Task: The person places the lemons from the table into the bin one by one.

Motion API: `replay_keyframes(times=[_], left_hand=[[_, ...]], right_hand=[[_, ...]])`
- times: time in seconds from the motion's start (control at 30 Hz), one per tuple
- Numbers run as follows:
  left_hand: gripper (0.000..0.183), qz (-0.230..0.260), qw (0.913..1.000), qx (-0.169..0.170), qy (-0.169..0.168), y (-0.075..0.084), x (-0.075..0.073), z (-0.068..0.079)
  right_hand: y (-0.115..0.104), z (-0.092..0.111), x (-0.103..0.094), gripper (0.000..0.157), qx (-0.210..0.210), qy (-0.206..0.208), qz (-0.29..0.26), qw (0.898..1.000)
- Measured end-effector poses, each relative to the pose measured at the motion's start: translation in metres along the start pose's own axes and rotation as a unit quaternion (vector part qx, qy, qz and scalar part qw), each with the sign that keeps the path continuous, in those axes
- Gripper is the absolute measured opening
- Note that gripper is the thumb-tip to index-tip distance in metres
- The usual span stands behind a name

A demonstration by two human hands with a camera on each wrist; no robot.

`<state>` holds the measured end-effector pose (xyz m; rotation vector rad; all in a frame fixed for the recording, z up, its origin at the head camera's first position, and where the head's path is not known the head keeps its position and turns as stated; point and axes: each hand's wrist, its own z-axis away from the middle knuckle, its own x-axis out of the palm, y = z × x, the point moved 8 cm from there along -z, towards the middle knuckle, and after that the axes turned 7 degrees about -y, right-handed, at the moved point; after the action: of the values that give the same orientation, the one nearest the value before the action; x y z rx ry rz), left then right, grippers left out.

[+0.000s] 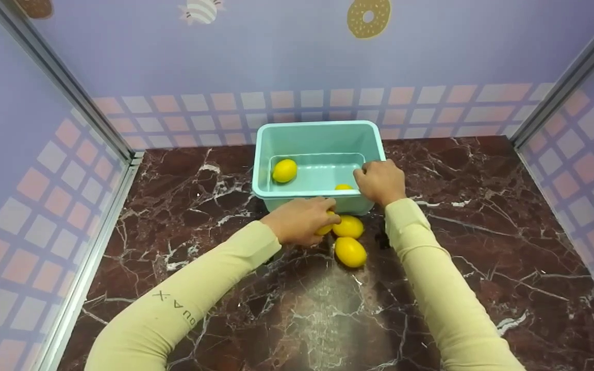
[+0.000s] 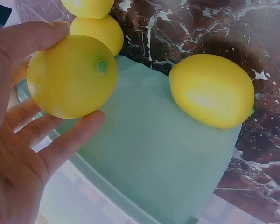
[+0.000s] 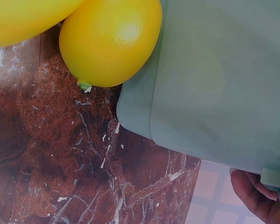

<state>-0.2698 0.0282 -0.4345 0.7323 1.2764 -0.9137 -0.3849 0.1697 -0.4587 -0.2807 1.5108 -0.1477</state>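
My left hand (image 1: 299,220) holds a yellow lemon (image 2: 72,77) between thumb and fingers, just in front of a light teal bin (image 1: 317,124). Two more lemons, one nearer the bin (image 1: 348,226) and one nearer me (image 1: 350,252), lie on the table right of that hand. Another lemon (image 2: 211,91) shows beside the bin's wall in the left wrist view; in the head view the left hand hides it. Curled over the bin's right rim near the front corner is my right hand (image 1: 381,181). Inside the bin sit a lemon (image 1: 285,170) at left and another (image 1: 344,187), partly hidden by the front rim.
The bin stands on a dark red marbled table (image 1: 482,247), close to the back wall (image 1: 286,56) with its checked border. Side panels (image 1: 34,206) with metal edging close off the left and right.
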Motion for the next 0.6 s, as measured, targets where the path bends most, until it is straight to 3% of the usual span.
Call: replay_keyframes(times=[0.6], left_hand=[[0.037, -0.009, 0.9998, -0.006, -0.015, 0.001, -0.015, 0.000]], right_hand=[[-0.001, 0.001, -0.001, 0.045, -0.003, -0.001, -0.005, 1.000]])
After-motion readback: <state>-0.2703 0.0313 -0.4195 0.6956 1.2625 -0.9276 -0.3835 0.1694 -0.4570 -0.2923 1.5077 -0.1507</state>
